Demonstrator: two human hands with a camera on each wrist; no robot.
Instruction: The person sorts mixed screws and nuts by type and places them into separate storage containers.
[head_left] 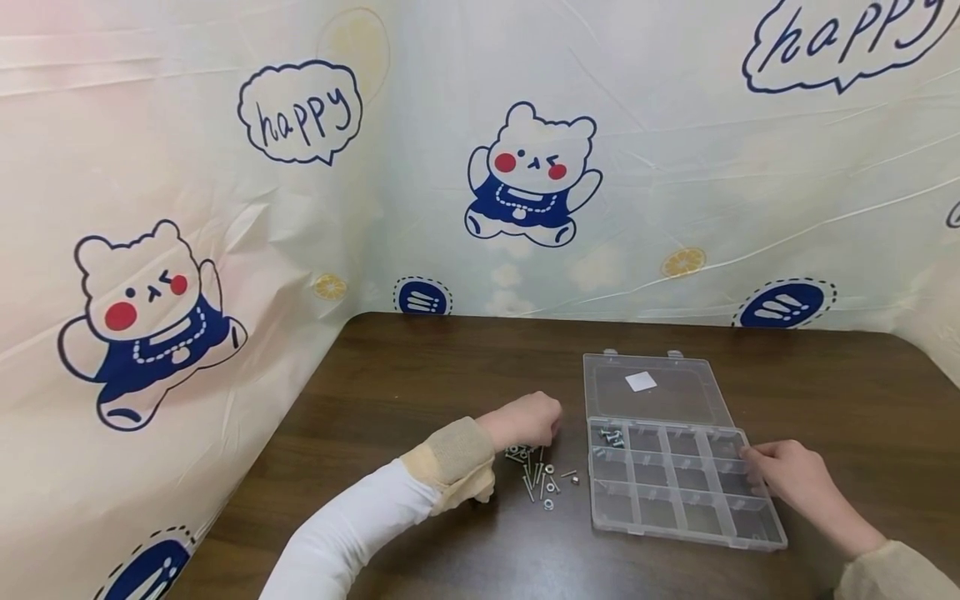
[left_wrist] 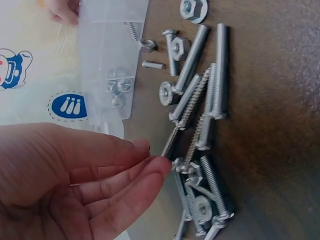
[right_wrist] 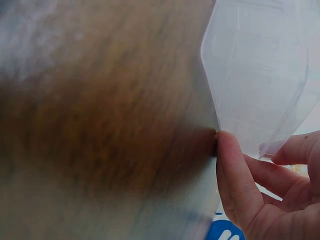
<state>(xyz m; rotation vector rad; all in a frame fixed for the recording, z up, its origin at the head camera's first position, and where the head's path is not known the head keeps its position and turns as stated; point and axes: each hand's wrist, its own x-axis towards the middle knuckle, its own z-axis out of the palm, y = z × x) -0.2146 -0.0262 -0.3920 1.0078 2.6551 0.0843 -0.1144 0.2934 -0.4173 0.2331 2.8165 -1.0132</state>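
Note:
My left hand point(head_left: 528, 419) is over the far end of a loose pile of hardware. In the left wrist view its thumb and fingertips pinch the end of a thin threaded screw point(left_wrist: 171, 141). Long bolts point(left_wrist: 220, 70), washers point(left_wrist: 167, 93) and nuts point(left_wrist: 180, 49) lie around it on the table. To the right sits a clear plastic compartment box point(head_left: 651, 506) with its lid point(head_left: 678, 392) laid back. Several short screws point(head_left: 612, 437) occupy its far-left compartment. My right hand point(head_left: 798, 475) grips the box's right side wall, thumb at the rim and fingers along the outside.
The dark wooden table point(head_left: 420, 375) carries everything. A small white paper square point(head_left: 641, 382) lies on the clear lid. Loose pieces, including a small nut point(head_left: 575, 480), lie between the pile and the box. A printed cloth point(head_left: 652, 167) hangs behind the table and along its left side.

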